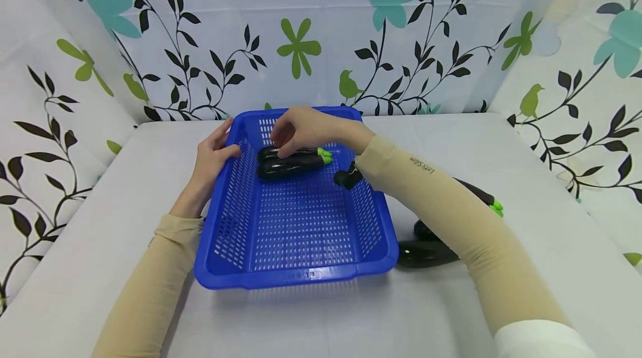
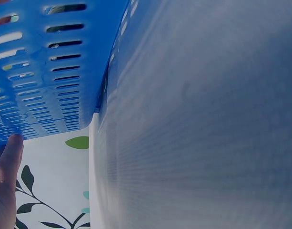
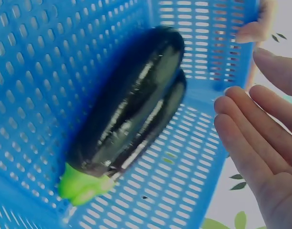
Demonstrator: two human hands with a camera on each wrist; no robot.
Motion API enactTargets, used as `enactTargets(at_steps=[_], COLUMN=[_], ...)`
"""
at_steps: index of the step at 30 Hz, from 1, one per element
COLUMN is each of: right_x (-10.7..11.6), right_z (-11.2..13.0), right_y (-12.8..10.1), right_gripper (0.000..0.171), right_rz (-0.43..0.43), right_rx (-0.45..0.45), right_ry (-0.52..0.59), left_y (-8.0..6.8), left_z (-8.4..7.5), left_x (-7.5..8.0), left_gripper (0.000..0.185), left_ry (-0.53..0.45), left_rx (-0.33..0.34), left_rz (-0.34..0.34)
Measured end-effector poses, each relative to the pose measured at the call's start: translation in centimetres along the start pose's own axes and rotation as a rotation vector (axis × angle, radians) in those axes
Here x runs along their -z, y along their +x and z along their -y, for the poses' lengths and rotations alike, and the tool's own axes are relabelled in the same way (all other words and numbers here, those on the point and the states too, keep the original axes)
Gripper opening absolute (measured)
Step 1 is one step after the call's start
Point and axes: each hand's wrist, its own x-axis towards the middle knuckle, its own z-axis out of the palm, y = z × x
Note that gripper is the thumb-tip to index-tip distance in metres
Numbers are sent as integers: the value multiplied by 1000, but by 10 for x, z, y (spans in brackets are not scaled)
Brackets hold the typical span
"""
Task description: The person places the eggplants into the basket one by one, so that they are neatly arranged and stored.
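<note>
A blue plastic basket (image 1: 296,277) with slotted walls stands in front of me on the white table. My left hand (image 1: 213,160) grips its left rim, the thumb over the edge and the fingers along the outer wall. Two glossy dark eggplants with green stem ends lie side by side in the far part of the basket; the nearer one (image 1: 291,167) looks thicker and partly hides the farther one (image 1: 271,153). Above them hovers my right hand (image 1: 308,130). In the right wrist view its fingers (image 3: 246,148) are loosely extended, thumb apart, holding nothing.
More dark eggplants (image 1: 426,254) lie on the table right of the basket, partly hidden under my right forearm. Green stem ends (image 1: 496,207) show beyond the sleeve. A black wrist camera (image 1: 348,177) hangs below my right wrist. Patterned cloth (image 1: 311,12) encloses the table (image 1: 436,140).
</note>
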Motion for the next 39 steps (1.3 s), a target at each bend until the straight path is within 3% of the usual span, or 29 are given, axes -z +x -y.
enactTargets(at_steps=[11,22,39], right_x=[16,31,44], right_z=[2,-2,-33], right_y=[-30,-67,-130], right_gripper=[32,29,31], right_rz=[-14,-89,-189], right_rx=[-17,47,-51], right_ry=[-37,-41,-16], left_y=[1,1,0], left_z=[1,0,-2], left_x=[1,0,2], left_gripper=[76,78,78], left_ry=[15,-27,-10], left_rx=[4,-5,-2], left_rz=[-3,-7,-3])
